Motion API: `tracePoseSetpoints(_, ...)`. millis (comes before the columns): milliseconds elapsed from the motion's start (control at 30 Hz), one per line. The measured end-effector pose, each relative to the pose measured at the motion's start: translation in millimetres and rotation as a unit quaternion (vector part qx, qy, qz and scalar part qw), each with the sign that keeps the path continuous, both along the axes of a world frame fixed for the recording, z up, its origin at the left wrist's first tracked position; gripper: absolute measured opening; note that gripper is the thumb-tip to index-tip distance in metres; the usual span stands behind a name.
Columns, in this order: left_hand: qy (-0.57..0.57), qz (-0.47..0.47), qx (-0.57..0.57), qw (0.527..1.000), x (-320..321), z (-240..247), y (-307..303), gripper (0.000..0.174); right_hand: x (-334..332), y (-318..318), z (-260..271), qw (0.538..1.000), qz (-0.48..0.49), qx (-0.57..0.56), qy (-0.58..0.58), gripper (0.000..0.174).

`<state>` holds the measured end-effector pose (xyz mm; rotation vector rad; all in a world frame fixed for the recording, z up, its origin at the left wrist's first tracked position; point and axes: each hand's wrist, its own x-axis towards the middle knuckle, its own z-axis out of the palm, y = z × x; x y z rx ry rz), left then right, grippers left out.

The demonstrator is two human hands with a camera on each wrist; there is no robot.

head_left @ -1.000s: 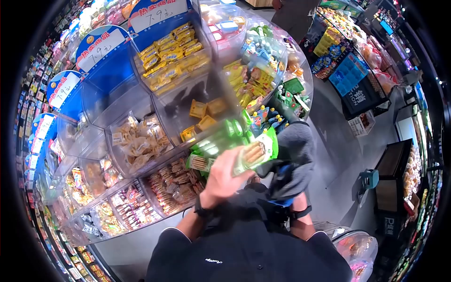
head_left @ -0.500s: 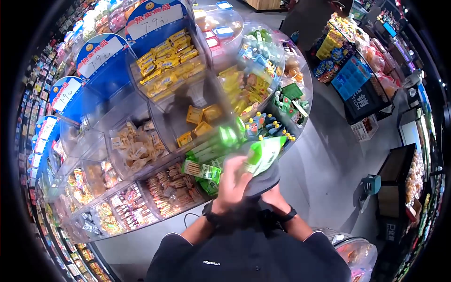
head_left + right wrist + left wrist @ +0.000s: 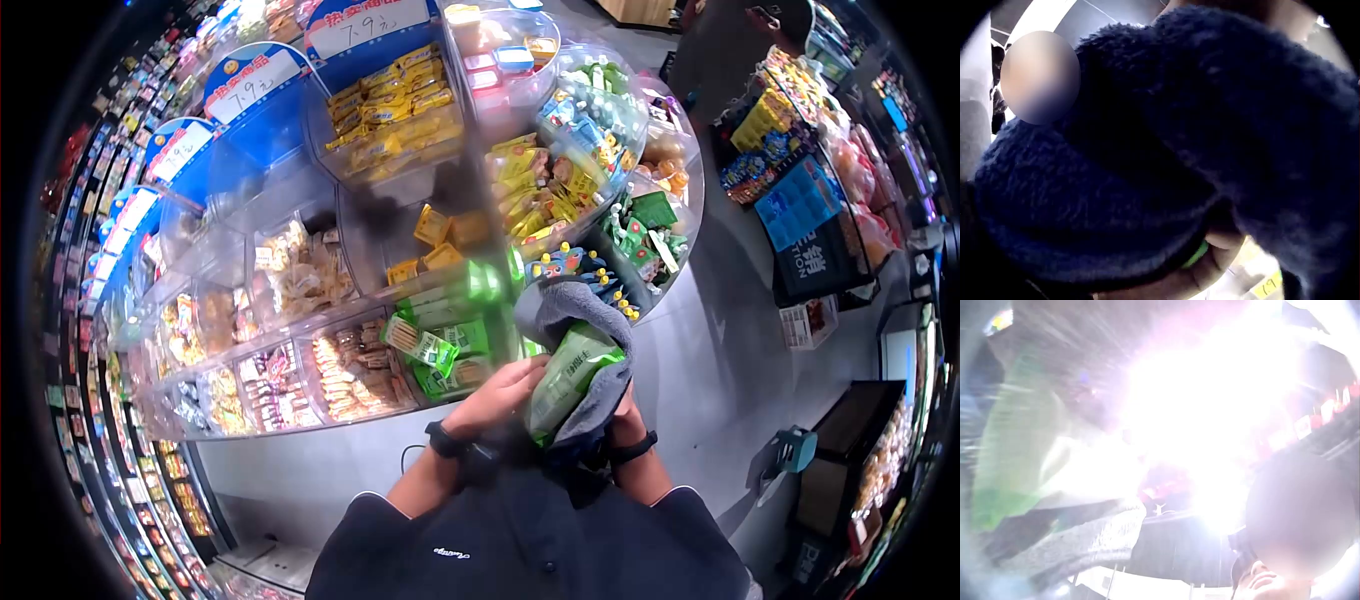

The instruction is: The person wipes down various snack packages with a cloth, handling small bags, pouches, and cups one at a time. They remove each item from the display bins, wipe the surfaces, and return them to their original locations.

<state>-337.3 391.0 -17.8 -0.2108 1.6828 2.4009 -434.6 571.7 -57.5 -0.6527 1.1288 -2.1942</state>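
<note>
My left hand grips a green snack packet and holds it down in the mouth of a grey-blue fleece bag in front of my chest. My right hand holds the bag from behind; the fabric covers most of it. The left wrist view is washed out by glare, with only the green packet and grey fleece at its left. Dark fleece fills the right wrist view, above fingers and a sliver of green packet.
A curved stand of clear bins holds wrapped snacks, with more green packets in the bin nearest my hands. Blue price signs stand above. A person stands far right. Grey floor lies between me and dark shelves.
The green packet has come down from above the bag into its mouth. The bag has risen around the packet, and both hands now sit closer to my chest.
</note>
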Motion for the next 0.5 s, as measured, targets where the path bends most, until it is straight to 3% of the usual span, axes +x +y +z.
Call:
tracePoseSetpoints(100,-0.033,0.005,0.061,0.998,-14,15,23,0.035,-12,29,-38,0.98,0.076,-0.038,-0.179,0.049)
tracePoseSetpoints(133,-0.034,0.012,0.034,0.999,-19,10,32,0.034,-18,36,-46,0.963,0.105,-0.069,-0.237,0.047)
tracePoseSetpoints(167,-0.065,0.063,0.086,0.992,-21,10,49,0.031,-21,40,-46,0.948,0.129,-0.083,-0.278,0.046)
tracePoseSetpoints(200,-0.056,0.097,0.021,0.994,-27,8,64,0.031,-25,45,-46,0.944,0.136,-0.081,-0.291,0.045)
tracePoseSetpoints(267,-0.031,0.116,-0.153,0.981,-33,1,76,0.038,-30,51,-45,0.944,0.138,-0.067,-0.291,0.043)
tracePoseSetpoints(367,0.054,0.206,-0.067,0.975,-45,7,94,0.043,-36,60,-44,0.959,0.131,-0.021,-0.25,0.04)
tracePoseSetpoints(400,0.083,0.186,-0.059,0.977,-44,-2,94,0.052,-38,62,-43,0.965,0.122,-0.005,-0.231,0.038)
tracePoseSetpoints(500,0.145,0.12,-0.285,0.94,-55,22,97,0.067,-44,60,-35,0.986,0.063,0.059,-0.139,0.035)
